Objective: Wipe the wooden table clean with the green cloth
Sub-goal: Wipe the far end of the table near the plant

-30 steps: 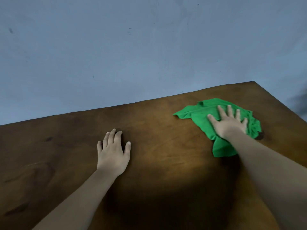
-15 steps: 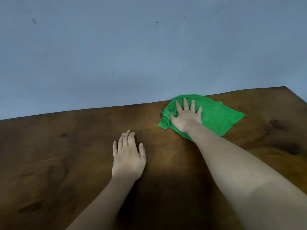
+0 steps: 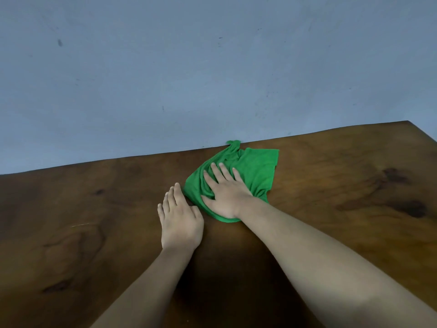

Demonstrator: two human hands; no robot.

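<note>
Green crumpled cloth (image 3: 253,171) pinned flat under the right hand (image 3: 227,192) near the brown wooden counter's (image 3: 343,197) far edge.
Right fingers (image 3: 223,171) lie spread, pressing not gripping, likely for wiping pressure; the left hand (image 3: 181,221) rests open alongside, probably bracing. Since half a second ago, the cloth has swept leftward, bunching, nearly meeting the left hand.
</note>
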